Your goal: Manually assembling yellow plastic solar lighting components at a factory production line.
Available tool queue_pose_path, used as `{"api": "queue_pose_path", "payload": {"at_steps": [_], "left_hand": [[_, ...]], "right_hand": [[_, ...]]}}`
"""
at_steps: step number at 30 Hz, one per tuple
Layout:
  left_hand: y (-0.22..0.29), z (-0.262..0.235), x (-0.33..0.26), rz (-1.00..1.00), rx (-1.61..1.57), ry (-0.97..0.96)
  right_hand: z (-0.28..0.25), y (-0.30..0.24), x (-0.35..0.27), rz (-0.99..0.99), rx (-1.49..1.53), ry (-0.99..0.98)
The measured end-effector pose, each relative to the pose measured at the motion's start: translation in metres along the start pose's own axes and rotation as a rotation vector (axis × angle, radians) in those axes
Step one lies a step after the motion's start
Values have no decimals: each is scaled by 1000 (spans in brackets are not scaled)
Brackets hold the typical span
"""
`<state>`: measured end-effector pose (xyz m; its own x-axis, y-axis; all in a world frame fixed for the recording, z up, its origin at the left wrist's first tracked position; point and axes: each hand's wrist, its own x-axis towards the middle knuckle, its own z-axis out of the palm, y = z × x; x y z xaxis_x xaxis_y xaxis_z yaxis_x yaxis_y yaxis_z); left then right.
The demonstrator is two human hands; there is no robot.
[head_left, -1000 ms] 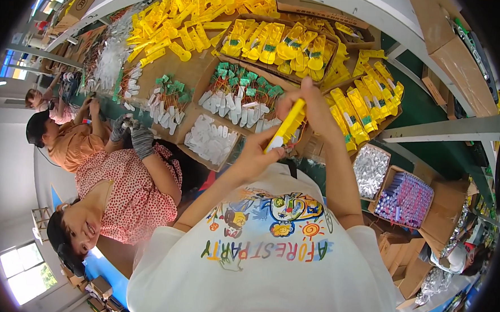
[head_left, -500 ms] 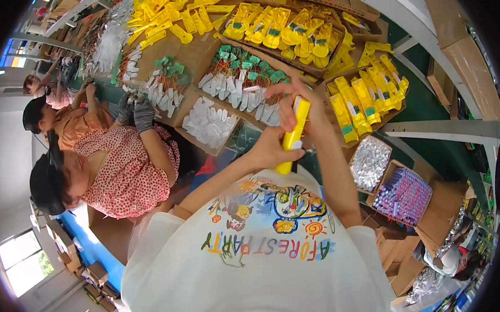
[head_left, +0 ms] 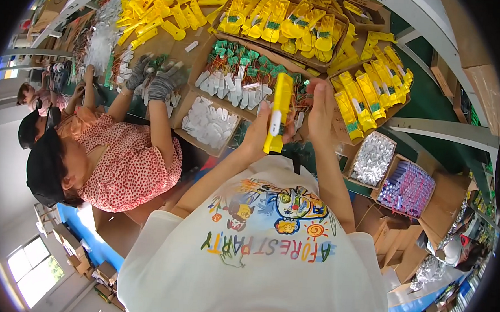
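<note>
My left hand (head_left: 255, 135) grips a long yellow plastic casing (head_left: 284, 93) near its lower end, thumb along its side. The casing stands nearly upright in front of my shirt, with a white oblong part (head_left: 275, 123) set in its lower half. A little to the right, my right hand (head_left: 319, 111) is raised with fingers stretched upward, apart from the casing; I see nothing in it. Just beyond both hands, a cardboard box (head_left: 199, 91) holds green circuit boards with wires and white oblong parts.
Boxes of yellow casings (head_left: 271, 21) stand at the back and right (head_left: 357, 105). Nearer are boxes of clear plastic parts (head_left: 209, 123), silvery pieces (head_left: 372, 158) and purple cylinders (head_left: 403, 191). At left, a co-worker's grey-gloved hands (head_left: 166, 82) work over parts.
The casing has shifted left and up, and its white part now faces me. My right hand has come off it, fingers straightened. The co-worker's gloved hands have moved.
</note>
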<state>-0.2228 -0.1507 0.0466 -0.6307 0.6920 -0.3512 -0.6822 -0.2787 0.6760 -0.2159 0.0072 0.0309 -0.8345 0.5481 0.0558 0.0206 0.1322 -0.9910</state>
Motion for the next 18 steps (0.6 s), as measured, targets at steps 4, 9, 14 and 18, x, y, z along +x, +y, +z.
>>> {"api": "queue_pose_path", "payload": {"at_steps": [4, 9, 14, 18], "left_hand": [[-4, -11, 9, 25, -107, 162], [-6, -11, 10, 151, 116, 165], [-1, -6, 6, 305, 329, 160], [2, 0, 5, 182, -64, 205]], "right_hand": [[5, -32, -48, 233, 174, -183], [8, -25, -55, -218, -151, -165], [11, -12, -53, -491, -191, -134], [15, 8, -61, 691, 560, -111]]}}
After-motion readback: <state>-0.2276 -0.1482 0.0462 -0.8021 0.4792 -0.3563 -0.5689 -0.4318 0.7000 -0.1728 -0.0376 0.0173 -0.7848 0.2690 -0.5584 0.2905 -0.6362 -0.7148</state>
